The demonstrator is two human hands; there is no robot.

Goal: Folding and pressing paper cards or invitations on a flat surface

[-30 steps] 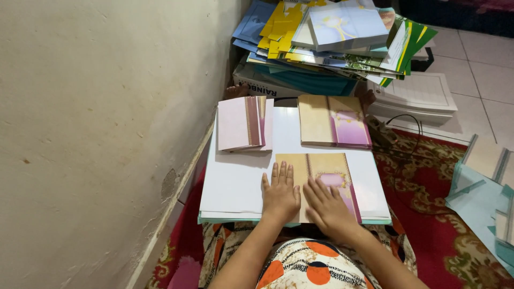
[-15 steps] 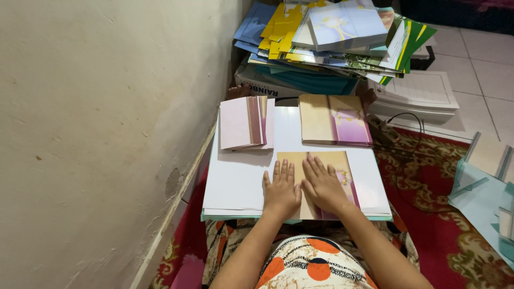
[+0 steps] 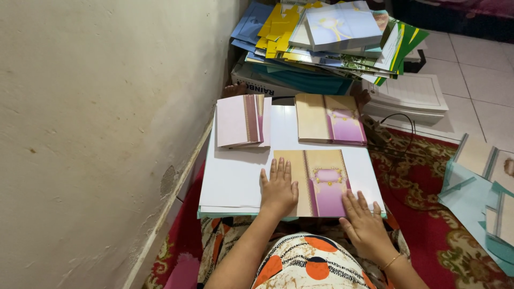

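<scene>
A beige and purple card [image 3: 317, 181] lies flat on a white board [image 3: 235, 171] across my lap. My left hand [image 3: 278, 190] rests flat on the card's left edge, fingers apart. At the card's lower right corner, my right hand [image 3: 364, 222] lies flat with its fingers spread, a thin bracelet on the wrist. Neither hand grips anything. Farther back on the board sit a stack of folded pink cards [image 3: 242, 121] on the left and a stack of unfolded beige and purple cards [image 3: 329, 119] on the right.
A plaster wall [image 3: 96, 134] runs along the left. Behind the board, a heap of blue, yellow and green paper [image 3: 326, 40] sits on a box. White sheets [image 3: 412, 96] and a black cable lie right of it. Light blue envelopes [image 3: 482, 192] lie on the red carpet.
My hands, side by side on the card's middle before, have slid apart: the left to its left edge, the right down to its lower right corner. The card's purple face now shows.
</scene>
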